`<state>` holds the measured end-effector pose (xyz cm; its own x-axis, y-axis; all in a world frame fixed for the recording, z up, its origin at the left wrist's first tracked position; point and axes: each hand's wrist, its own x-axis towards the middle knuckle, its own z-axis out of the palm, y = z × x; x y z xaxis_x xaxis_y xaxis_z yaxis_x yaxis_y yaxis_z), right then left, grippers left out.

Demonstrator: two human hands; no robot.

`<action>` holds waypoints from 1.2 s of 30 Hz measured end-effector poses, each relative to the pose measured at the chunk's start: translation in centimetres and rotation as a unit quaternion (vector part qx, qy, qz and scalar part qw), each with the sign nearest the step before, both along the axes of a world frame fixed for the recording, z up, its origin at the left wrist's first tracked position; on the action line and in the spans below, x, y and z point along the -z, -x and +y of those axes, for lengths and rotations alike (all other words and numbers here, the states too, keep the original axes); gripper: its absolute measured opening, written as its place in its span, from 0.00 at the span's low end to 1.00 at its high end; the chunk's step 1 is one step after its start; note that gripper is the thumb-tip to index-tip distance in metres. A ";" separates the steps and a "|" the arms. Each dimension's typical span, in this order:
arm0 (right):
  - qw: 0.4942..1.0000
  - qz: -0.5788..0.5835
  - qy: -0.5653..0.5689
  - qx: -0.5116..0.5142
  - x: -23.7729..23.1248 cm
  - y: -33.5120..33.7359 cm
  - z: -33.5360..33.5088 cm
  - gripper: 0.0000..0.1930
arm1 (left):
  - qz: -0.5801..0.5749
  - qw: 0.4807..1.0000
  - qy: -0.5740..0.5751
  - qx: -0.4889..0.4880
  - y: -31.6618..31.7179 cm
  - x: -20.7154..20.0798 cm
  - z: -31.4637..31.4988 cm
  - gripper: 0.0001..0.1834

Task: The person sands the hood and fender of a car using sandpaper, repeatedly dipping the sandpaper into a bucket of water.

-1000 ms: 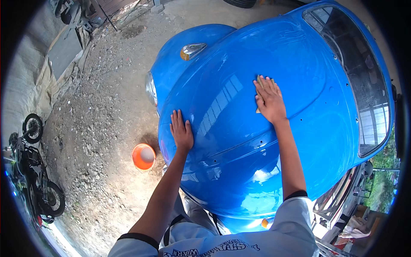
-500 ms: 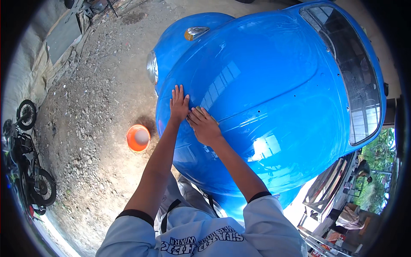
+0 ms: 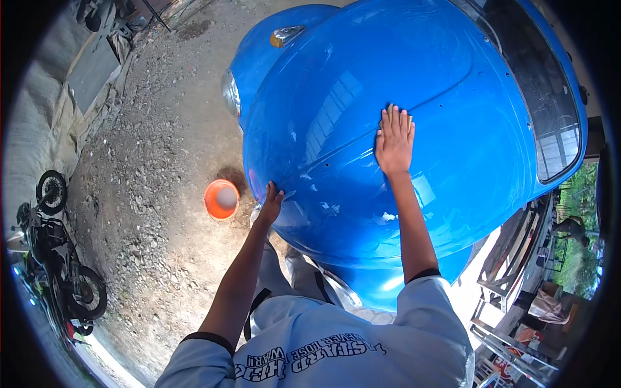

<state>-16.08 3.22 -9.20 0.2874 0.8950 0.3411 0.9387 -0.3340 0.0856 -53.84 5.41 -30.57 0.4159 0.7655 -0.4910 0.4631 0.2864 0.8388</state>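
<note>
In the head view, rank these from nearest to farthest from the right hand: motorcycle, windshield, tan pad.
1. Tan pad, under the right hand.
2. Windshield, off to that hand's right.
3. Motorcycle, at the far left.

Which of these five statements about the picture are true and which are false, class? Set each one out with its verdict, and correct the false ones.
1. The right hand lies over a tan pad on the hood. True.
2. The hood is red. False: it is blue.
3. An orange bucket stands on the ground. True.
4. The left hand grips the bucket. False: it is at the hood's front edge.
5. A motorbike is left of the bucket. True.
</note>
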 end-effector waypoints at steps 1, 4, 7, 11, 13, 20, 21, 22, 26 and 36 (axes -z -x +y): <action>0.998 -0.014 -0.001 -0.067 1.2 2.3 -0.4 0.29 | 0.009 1.000 0.016 -0.007 -0.3 -0.8 -0.3 0.44; 0.977 0.057 0.090 -0.183 2.9 7.5 -1.1 0.29 | 0.028 0.999 0.031 0.007 -0.6 -4.0 -0.4 0.42; 0.940 0.065 0.113 -0.314 0.6 6.4 -1.1 0.28 | 0.018 0.999 0.011 0.028 -1.4 -7.6 0.8 0.39; 0.938 0.060 0.119 -0.321 -4.0 -3.6 0.2 0.26 | -0.029 0.997 -0.022 0.065 -4.1 -10.8 2.7 0.35; 0.987 0.053 0.051 -0.140 -4.9 -7.2 0.8 0.27 | -0.036 0.994 -0.052 0.088 -5.5 -11.5 2.7 0.35; 0.997 -0.013 0.068 -0.038 -0.1 1.2 3.3 0.30 | 0.105 0.968 -0.201 0.112 -7.3 -11.6 -0.4 0.35; 0.994 -0.014 0.090 -0.058 0.4 2.9 3.8 0.31 | 0.115 0.970 -0.191 0.097 -7.3 -11.6 -0.7 0.33; 0.993 -0.011 0.097 -0.068 0.7 4.4 4.3 0.31 | 0.121 0.972 -0.182 0.086 -7.2 -11.5 -0.9 0.33; 0.966 -0.027 0.185 -0.180 1.2 8.3 7.3 0.31 | 0.060 0.977 -0.206 0.021 -6.7 -11.0 0.4 0.30; 0.927 -0.047 0.249 -0.278 4.1 13.2 15.8 0.30 | 0.082 0.972 -0.195 -0.101 -6.2 -7.9 11.7 0.32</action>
